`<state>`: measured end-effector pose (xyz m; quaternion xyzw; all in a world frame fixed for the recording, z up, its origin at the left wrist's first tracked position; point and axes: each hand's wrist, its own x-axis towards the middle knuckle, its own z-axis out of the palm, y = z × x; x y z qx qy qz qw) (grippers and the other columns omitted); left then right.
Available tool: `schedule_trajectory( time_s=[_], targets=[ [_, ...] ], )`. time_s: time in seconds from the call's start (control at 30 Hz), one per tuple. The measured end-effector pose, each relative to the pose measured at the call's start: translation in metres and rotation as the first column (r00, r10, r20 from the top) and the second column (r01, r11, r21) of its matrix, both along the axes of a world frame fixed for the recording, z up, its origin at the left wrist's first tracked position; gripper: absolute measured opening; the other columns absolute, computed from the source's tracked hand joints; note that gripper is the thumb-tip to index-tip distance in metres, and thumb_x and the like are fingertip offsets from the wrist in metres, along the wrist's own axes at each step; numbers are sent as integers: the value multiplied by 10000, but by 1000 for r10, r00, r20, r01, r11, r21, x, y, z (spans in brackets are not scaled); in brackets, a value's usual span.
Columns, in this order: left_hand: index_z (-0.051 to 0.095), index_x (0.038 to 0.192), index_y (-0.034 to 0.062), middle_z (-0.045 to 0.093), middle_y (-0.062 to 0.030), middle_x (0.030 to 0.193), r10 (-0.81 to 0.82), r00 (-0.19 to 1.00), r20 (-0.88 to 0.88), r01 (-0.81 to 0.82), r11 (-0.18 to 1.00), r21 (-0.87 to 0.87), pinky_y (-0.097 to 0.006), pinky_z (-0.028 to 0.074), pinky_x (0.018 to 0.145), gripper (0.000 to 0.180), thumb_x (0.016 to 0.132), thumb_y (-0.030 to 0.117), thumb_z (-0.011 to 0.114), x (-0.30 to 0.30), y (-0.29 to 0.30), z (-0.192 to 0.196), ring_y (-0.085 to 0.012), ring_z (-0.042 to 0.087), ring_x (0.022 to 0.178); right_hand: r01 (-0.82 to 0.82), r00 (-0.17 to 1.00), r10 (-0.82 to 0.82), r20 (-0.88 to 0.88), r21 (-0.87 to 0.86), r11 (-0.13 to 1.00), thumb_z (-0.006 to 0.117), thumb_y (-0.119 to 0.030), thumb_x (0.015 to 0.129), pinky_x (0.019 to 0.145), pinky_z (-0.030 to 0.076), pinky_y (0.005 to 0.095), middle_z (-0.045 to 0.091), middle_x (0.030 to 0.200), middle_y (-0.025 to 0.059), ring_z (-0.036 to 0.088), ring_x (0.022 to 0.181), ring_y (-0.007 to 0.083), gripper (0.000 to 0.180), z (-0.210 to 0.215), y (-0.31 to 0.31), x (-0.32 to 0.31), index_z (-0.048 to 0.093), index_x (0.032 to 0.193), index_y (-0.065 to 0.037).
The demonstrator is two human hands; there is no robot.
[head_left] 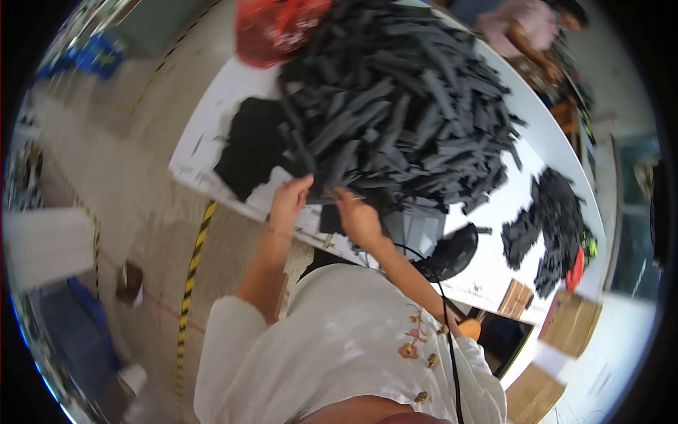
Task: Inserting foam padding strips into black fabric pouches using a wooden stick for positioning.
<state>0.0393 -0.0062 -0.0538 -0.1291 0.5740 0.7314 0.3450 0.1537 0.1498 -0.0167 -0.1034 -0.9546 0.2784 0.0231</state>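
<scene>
My left hand is over the table's near edge, its fingers pinched at the end of a dark grey strip that looks like foam or fabric. Just to the right, my right hand is closed, with thumb and fingers together. A small thin item shows at its fingertips, too blurred to name. Beyond both hands rises a big heap of dark grey strips. Flat black sheets lie left of the heap, close to my left hand.
A red plastic bag stands at the far left of the white table. Right of my right hand lie a black pouch and a cable. A smaller dark pile and cardboard boxes are farther right. Another person works beyond the table.
</scene>
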Motion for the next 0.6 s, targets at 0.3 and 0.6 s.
schedule_trajectory(
  time_s=[0.3, 0.6],
  targets=[
    [563, 1136, 85, 614, -15, 919, 71, 982, 177, -162, 798, 581, -383, 471, 876, 298, 953, 318, 528, 31, 45, 0, -198, 576, 879, 24, 990, -96, -105, -542, 840, 531, -118, 870, 666, 500, 459, 628, 836, 244, 614, 759, 422, 233, -8, -1, 12, 595, 1073, -21],
    [559, 1121, 88, 600, -24, 814, 75, 982, 175, -173, 736, 654, -340, 474, 826, 239, 962, 262, 521, 33, 72, 3, -170, 558, 793, 191, 945, -297, -136, -506, 841, 549, -128, 871, 618, 473, 484, 609, 787, 258, 597, 733, 437, 157, -12, 2, 13, 552, 946, 10]
  ],
)
